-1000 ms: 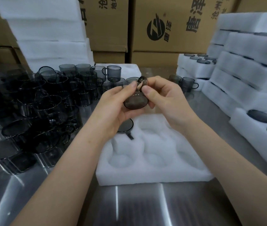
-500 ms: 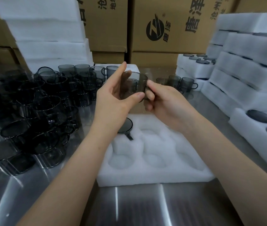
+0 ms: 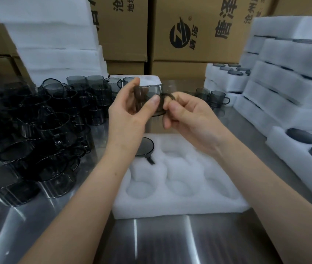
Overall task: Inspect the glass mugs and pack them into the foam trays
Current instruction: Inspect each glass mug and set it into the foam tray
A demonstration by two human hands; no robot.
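I hold a smoky glass mug upright in the air above the white foam tray. My left hand grips the mug's body between thumb and fingers. My right hand pinches the mug's handle on the right side. One mug sits in the tray's far-left pocket with its handle pointing toward me; the other pockets in view hold nothing. A crowd of loose mugs stands on the steel table to the left.
Filled foam trays are stacked at the right, and another holding mugs lies beside the working tray. Two loose mugs stand at the back. Blank foam sheets and cardboard boxes line the rear.
A second ago the mug was tilted with its base toward me. It has been turned upright, and both hands have kept hold of it at about the same height.
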